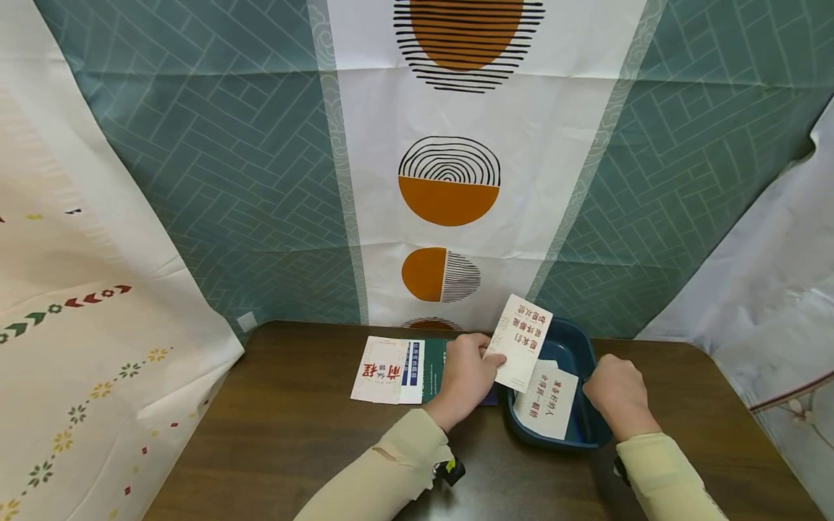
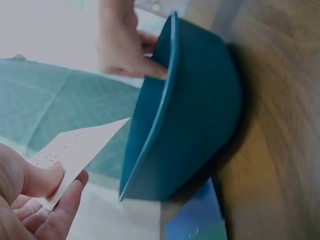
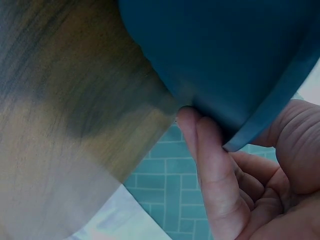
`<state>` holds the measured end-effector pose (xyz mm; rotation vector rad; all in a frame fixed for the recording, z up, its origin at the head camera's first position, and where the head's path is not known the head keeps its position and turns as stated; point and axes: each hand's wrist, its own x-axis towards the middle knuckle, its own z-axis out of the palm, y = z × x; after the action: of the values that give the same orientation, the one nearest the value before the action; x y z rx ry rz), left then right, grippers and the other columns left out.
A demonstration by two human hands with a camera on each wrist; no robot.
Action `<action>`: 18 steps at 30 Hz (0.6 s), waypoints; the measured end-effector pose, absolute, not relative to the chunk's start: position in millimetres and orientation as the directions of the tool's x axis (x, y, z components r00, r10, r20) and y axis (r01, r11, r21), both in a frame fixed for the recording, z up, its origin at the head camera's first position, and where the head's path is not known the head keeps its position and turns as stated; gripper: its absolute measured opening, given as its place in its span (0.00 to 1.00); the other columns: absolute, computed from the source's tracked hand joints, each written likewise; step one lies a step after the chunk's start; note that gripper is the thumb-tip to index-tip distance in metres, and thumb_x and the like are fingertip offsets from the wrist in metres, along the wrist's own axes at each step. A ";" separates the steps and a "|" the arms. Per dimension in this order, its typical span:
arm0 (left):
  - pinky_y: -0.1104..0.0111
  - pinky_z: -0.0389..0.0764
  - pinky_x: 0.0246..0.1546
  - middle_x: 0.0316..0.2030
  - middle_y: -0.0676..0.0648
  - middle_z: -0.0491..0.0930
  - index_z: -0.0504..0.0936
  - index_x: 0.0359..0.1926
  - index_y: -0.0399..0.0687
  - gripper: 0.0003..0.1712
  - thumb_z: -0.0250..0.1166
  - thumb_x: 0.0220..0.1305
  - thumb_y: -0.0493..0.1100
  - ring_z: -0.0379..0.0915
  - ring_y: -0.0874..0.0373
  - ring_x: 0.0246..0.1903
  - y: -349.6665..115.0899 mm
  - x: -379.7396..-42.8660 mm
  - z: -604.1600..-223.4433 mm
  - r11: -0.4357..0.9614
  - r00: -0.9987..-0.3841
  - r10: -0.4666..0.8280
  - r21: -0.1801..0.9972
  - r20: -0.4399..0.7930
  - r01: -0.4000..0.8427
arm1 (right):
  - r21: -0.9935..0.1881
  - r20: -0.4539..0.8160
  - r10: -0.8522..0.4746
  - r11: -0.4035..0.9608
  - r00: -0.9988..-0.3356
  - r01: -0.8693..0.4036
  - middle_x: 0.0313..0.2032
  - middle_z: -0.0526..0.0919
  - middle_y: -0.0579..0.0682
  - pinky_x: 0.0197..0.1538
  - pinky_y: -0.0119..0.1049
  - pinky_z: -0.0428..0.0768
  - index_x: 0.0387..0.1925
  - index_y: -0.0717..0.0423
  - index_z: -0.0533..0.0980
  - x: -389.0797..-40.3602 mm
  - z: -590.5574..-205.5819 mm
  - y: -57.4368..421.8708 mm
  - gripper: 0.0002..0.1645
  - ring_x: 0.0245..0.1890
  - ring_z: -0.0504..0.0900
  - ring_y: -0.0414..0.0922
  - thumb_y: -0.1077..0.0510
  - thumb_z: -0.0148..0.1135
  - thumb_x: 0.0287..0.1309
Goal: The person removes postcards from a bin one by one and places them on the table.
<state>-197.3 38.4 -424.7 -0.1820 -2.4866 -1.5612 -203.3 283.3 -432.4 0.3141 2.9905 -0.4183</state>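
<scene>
My left hand (image 1: 465, 373) pinches a white card with red writing (image 1: 521, 339) between thumb and fingers, above the left rim of a blue plastic bin (image 1: 565, 336). In the left wrist view the card (image 2: 82, 142) tilts toward the bin's open top. The right hand (image 1: 615, 394) grips the bin's right wall, thumb inside and fingers outside, as the right wrist view shows on the bin wall (image 3: 220, 60). Inside the bin lie white cards with printed writing (image 1: 547, 401).
Left of the bin, a row of overlapping cards (image 1: 381, 369), white, blue and green, lies on the brown wooden table (image 1: 280, 434). A patterned green and white cloth (image 1: 274, 181) hangs behind the table. White cloths hang at both sides.
</scene>
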 end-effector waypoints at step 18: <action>0.68 0.70 0.15 0.20 0.57 0.76 0.83 0.37 0.44 0.13 0.72 0.49 0.41 0.71 0.65 0.18 -31.2 -208.9 -416.7 0.460 -0.933 -0.166 0.862 0.319 0.213 | -0.255 -0.123 0.181 0.944 -0.976 0.208 0.22 0.73 0.58 0.21 0.43 0.74 0.30 0.71 0.74 -203.6 -434.1 284.4 0.14 0.19 0.71 0.51 0.60 0.59 0.48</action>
<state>-208.9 -31.2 -416.7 -0.0398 -2.3557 -1.4664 -203.6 284.4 -434.1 0.3011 3.0008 -0.4099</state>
